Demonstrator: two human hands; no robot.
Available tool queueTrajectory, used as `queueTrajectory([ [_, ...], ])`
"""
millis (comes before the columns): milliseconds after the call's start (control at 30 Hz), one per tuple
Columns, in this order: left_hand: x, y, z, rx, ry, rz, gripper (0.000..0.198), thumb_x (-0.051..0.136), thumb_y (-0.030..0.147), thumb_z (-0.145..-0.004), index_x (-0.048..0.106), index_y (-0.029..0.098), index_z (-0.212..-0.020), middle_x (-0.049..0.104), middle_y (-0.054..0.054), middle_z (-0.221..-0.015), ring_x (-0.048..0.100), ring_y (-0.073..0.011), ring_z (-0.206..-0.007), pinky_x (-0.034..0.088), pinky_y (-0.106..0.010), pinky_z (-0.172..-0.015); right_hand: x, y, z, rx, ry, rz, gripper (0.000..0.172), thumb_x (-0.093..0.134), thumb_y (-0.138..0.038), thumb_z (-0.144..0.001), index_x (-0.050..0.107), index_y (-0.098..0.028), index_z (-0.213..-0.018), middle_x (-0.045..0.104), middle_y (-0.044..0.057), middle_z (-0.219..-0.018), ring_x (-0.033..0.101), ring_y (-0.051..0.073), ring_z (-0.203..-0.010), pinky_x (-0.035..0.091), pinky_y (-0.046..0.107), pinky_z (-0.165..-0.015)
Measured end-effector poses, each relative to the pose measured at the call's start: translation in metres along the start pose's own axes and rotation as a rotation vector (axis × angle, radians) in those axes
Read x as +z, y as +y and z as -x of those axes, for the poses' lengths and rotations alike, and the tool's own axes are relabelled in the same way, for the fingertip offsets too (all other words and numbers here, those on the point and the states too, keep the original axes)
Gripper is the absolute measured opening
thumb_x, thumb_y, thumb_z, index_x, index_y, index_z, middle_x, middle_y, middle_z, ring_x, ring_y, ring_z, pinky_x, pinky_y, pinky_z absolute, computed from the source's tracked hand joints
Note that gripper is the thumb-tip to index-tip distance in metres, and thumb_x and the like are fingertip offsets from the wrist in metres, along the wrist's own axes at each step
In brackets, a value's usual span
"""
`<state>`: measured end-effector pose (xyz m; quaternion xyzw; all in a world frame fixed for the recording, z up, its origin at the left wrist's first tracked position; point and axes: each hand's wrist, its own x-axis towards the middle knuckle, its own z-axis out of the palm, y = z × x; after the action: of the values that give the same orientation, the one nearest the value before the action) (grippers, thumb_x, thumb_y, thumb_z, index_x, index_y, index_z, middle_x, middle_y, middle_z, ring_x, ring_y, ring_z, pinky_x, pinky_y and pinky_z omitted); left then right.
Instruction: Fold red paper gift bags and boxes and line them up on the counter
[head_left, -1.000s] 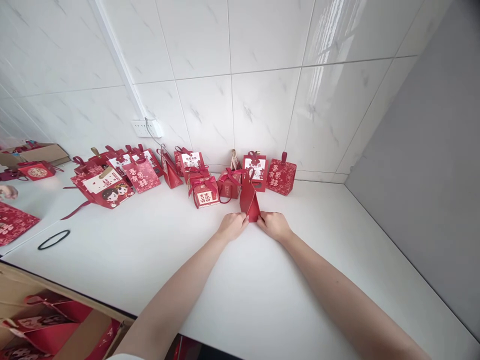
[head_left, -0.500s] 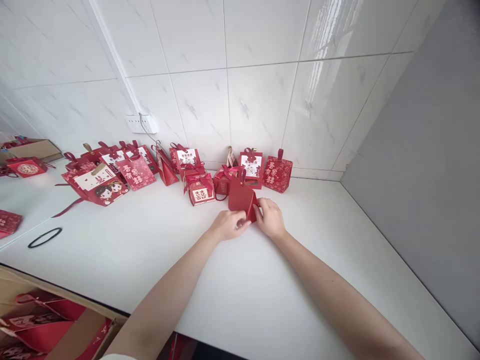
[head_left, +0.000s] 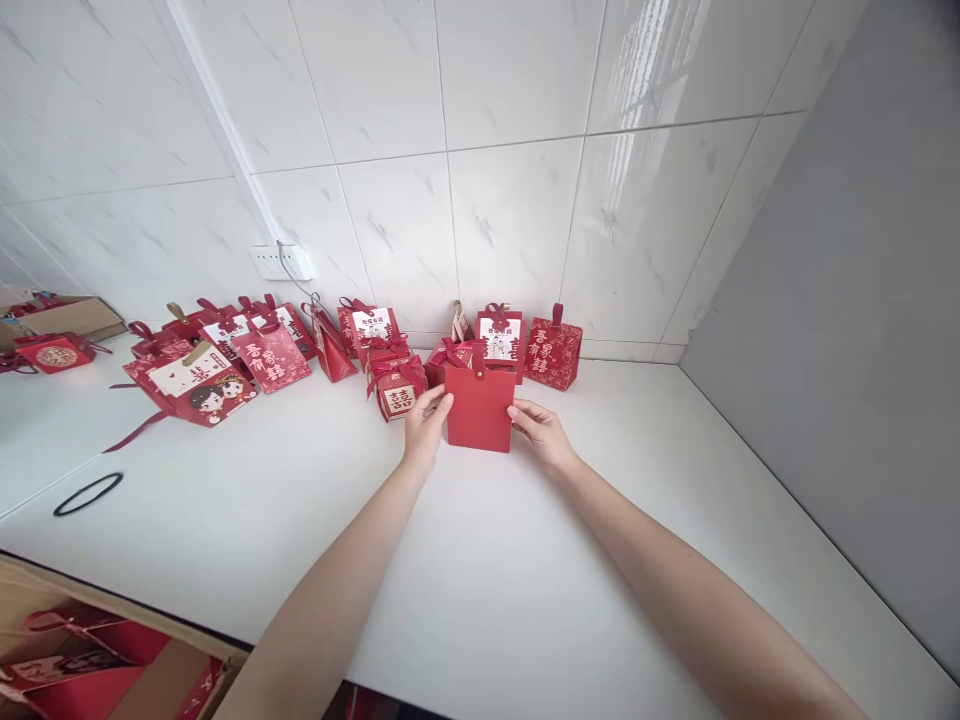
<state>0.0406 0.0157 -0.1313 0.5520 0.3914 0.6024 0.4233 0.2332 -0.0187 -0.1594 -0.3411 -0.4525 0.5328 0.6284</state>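
At a white table [head_left: 465, 580] by marbled tiles [head_left: 517, 70], hands [head_left: 425, 425] [head_left: 546, 433] hold a box [head_left: 481, 410].

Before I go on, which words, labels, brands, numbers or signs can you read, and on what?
"吾家有囍": the rightmost box.
"吾家有囍": the pinkish box.
"囍": the front of the ribboned box.
"囍": the white flap of the box with the cartoon couple.
Too small or blurred: the white card and the round emblem at far left.
None: the visible side of the held red box.
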Motion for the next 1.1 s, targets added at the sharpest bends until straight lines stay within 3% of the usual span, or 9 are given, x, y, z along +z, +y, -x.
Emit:
queueTrajectory([
  [167, -0.001, -0.004, 0.004, -0.178, -0.132, 0.205, 0.033, 0.074, 0.04, -0.069, 0.071, 0.018, -0.094, 0.071, -0.008, -0.101, 0.065, -0.022, -0.098, 0.048, -0.037, -0.09, -0.006, -0.007, 0.006, 0.04, -0.053, -0.02, 0.033, 0.061, -0.053, -0.08, 0.069, -0.027, -0.097, 0.068, 0.002, -0.11, 0.062, 0.021, -0.099, 0.047, 0.035, -0.086],
  [333, 0.0, -0.004, 0.009, -0.235, -0.244, 0.261, 0.03, 0.075, 0.039, -0.067, 0.072, 0.017, -0.088, 0.072, -0.009, -0.098, 0.066, -0.0224, -0.094, 0.049, -0.039, -0.089, -0.014, -0.01, 0.009, 0.062, -0.096, -0.013, 0.036, 0.059, -0.055, -0.08, 0.068, -0.026, -0.098, 0.068, 0.003, -0.11, 0.062, 0.022, -0.097, 0.047, 0.035, -0.085],
  [433, 0.002, -0.003, 0.011, -0.209, -0.308, 0.213, 0.031, 0.074, 0.04, -0.069, 0.072, 0.017, -0.09, 0.072, -0.009, -0.1, 0.066, -0.0228, -0.096, 0.048, -0.038, -0.091, -0.016, -0.007, 0.008, 0.05, -0.106, -0.014, 0.036, 0.058, -0.054, -0.081, 0.068, -0.025, -0.1, 0.068, 0.004, -0.111, 0.062, 0.023, -0.099, 0.046, 0.036, -0.088],
  [600, 0.002, -0.005, 0.009, -0.125, -0.27, 0.071, 0.032, 0.074, 0.039, -0.069, 0.072, 0.016, -0.09, 0.072, -0.008, -0.1, 0.065, -0.0217, -0.096, 0.047, -0.037, -0.093, -0.024, 0.0, 0.002, 0.044, 0.014, -0.016, 0.036, 0.064, -0.053, -0.076, 0.068, -0.025, -0.099, 0.07, 0.004, -0.106, 0.062, 0.024, -0.098, 0.048, 0.037, -0.085],
  [867, -0.028, -0.02, -0.005, -0.25, -0.441, -0.208, 0.031, 0.082, 0.034, -0.054, 0.071, 0.014, -0.075, 0.072, -0.007, -0.079, 0.067, -0.0194, -0.076, 0.05, -0.037, -0.083, -0.066, -0.007, -0.002, 0.141, -0.228, 0.15, 0.026, 0.08, -0.034, -0.062, 0.069, -0.021, -0.082, 0.071, 0.001, -0.092, 0.063, 0.017, -0.086, 0.046, 0.035, -0.087],
  [1100, -0.029, -0.026, -0.007, -0.221, -0.496, -0.182, 0.033, 0.081, 0.035, -0.057, 0.07, 0.014, -0.08, 0.072, -0.007, -0.084, 0.067, -0.0187, -0.078, 0.05, -0.037, -0.084, -0.066, -0.01, 0.001, 0.117, -0.289, 0.199, 0.025, 0.077, -0.035, -0.067, 0.068, -0.021, -0.084, 0.07, 0.001, -0.094, 0.063, 0.017, -0.09, 0.044, 0.035, -0.09],
])
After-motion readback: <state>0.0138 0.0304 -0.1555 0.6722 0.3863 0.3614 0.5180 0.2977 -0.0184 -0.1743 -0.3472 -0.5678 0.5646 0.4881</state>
